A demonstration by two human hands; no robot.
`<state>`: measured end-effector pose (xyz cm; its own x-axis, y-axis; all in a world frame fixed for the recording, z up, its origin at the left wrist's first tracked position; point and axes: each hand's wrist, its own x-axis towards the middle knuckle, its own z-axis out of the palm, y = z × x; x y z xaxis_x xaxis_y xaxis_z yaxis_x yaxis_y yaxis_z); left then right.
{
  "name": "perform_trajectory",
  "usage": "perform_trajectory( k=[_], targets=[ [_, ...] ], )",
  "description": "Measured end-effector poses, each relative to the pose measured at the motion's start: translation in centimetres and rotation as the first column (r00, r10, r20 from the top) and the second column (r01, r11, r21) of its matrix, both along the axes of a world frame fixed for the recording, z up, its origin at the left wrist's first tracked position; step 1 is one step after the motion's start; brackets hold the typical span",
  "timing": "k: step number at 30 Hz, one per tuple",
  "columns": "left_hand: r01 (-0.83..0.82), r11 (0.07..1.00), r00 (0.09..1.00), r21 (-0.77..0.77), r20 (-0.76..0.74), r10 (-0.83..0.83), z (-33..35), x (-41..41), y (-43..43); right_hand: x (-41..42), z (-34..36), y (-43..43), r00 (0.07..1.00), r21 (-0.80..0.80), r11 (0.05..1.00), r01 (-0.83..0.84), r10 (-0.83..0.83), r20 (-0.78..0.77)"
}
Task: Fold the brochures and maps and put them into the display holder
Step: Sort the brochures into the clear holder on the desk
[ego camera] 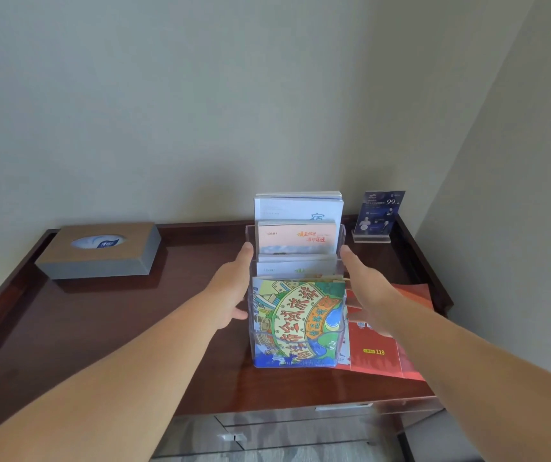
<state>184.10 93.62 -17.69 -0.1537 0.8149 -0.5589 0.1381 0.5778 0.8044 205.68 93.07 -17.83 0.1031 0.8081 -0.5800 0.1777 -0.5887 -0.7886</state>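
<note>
Left hand: fingers straight and together, laid flat along the left wall of the display holder, not curled round anything. Thumb sits lower, near the front pocket.
Right hand: same deal mirrored, fingers stretched out along the right wall with the fingertips up by the middle tier. Relaxed, nothing pinched. Can't quite tell if the palm actually touches the plastic.
Display holder: clear acrylic, stepped tiers, standing upright toward the right half of the table, between the two hands.
Illustrated map: folded, colourful cartoon cover, in the front pocket.
Middle tiers: a white brochure just behind the map, then a peach-coloured brochure with orange lettering.
Back tier: a stack of pale blue booklets, tallest of the lot.
Red leaflet: lying flat on the table just right of the holder, partly under the right hand, reaching close to the front edge.
Tissue box: brown and grey, back left of the table.
Sign stand: dark blue card, back right corner.
Table: dark wood, tucked into a wall corner.
</note>
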Motion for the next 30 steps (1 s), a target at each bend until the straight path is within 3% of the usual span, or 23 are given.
perform_trajectory(
  k=[3,12,17,24,27,30],
  targets=[
    [-0.017,1.000,0.998,0.009,0.065,0.016,-0.3,0.5,0.2,-0.4,0.0,0.0,1.000,0.025,1.000,-0.008,0.008,-0.017],
    [-0.135,0.990,0.991,0.034,0.019,0.135,0.1,-4.2,0.4,-5.0,0.7,1.1,0.996,0.035,0.996,-0.087,0.087,0.021],
    [-0.199,0.979,0.980,0.041,0.002,0.199,0.8,-8.1,1.1,-8.9,0.8,2.4,0.989,0.071,0.988,-0.134,0.137,-0.046],
    [-0.155,0.988,0.988,0.012,0.008,0.155,-0.1,-10.8,1.3,-11.3,0.4,3.1,0.987,0.052,0.986,-0.159,0.156,0.043],
    [-0.083,0.991,0.978,0.106,-0.183,0.102,0.1,-11.1,1.4,-10.6,0.3,3.0,0.981,0.079,0.983,-0.167,0.157,0.118],
    [0.062,0.916,0.834,0.396,-0.525,0.170,1.3,-11.1,2.4,-8.8,0.1,2.5,0.965,0.114,0.983,-0.144,0.113,0.238]
  ],
)
